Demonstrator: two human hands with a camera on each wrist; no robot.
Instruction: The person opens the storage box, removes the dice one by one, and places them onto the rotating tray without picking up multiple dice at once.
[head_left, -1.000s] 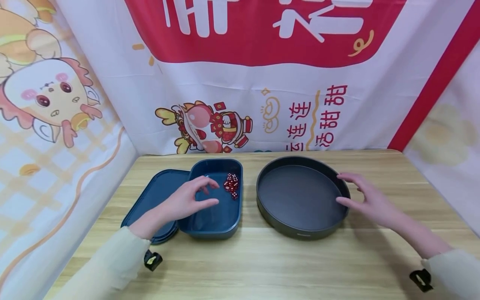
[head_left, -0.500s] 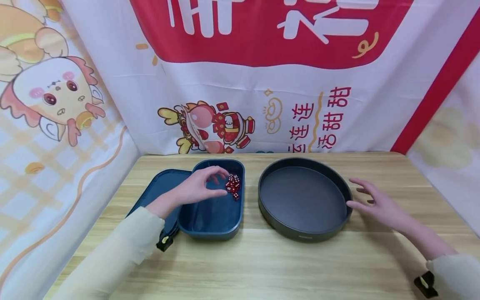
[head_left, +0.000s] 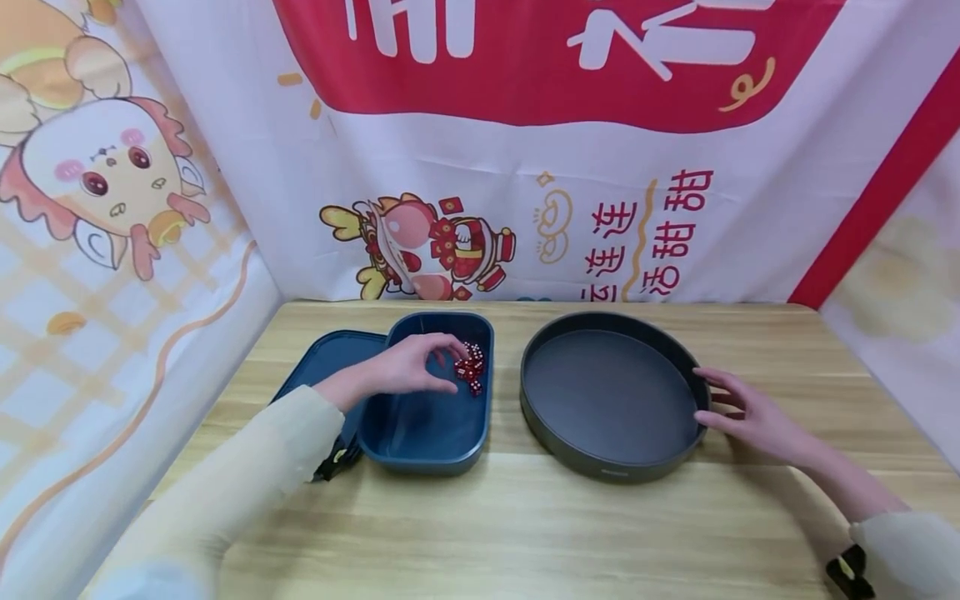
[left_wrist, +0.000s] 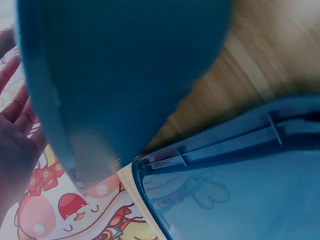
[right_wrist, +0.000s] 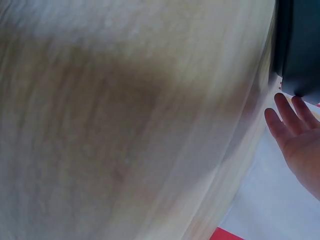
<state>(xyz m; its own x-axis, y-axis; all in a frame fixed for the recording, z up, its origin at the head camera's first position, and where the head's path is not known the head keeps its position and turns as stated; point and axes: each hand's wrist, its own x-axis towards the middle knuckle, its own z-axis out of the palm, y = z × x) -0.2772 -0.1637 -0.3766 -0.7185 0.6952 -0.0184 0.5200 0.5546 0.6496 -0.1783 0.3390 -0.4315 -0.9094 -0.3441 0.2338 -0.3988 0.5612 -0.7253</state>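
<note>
Dice [head_left: 469,370], small and red, lie heaped at the far right of the blue box [head_left: 420,433]; we see the left hand [head_left: 408,372] inside the box, fingers curled down over the heap; whether they already pinch a die we cannot tell; the box lid [head_left: 318,367] lies beside the box on the table [head_left: 525,525]; the right hand [head_left: 750,414] rests with fingers relaxed against the outer rim of the round dark tray [head_left: 678,454]; the tray holds nothing; we judge the work barely begun; no die has left the box, all remain to be handled.
</note>
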